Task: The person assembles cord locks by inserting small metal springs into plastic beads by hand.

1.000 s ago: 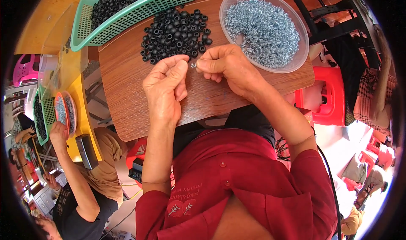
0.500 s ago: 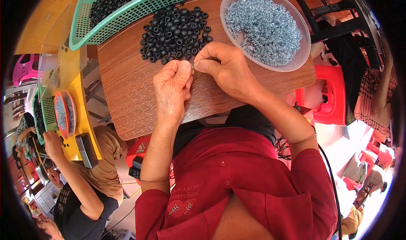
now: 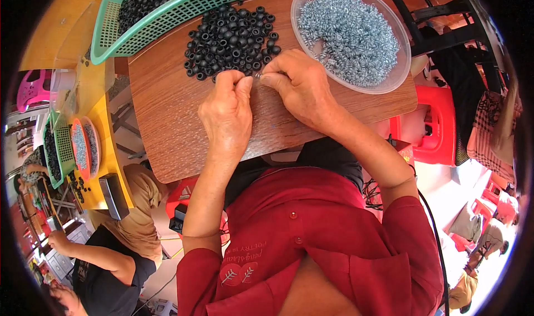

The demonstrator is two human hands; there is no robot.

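Observation:
My left hand (image 3: 227, 113) is closed in a pinch, thumb against forefinger, at the near edge of a pile of small round black pieces with holes (image 3: 228, 38). What its fingertips hold, if anything, is hidden. Close beside it, my right hand (image 3: 300, 88) pinches a tiny silvery metal spring (image 3: 256, 75), which pokes out toward the left thumb. Just beyond the right hand stands a round clear plastic tub (image 3: 295, 24), full of small silvery-blue springs (image 3: 356, 43).
A green plastic basket (image 3: 183, 22) of black pieces stands at the back left of the wooden table (image 3: 183, 132). A red stool (image 3: 439, 127) is to the right. At left, a co-worker (image 3: 111, 266) sits by a yellow table (image 3: 103, 115) with similar containers.
Both hands have shifted slightly away from me; the left has turned, its fingers now curled over at the pile. The co-worker's arm has drawn back from their table.

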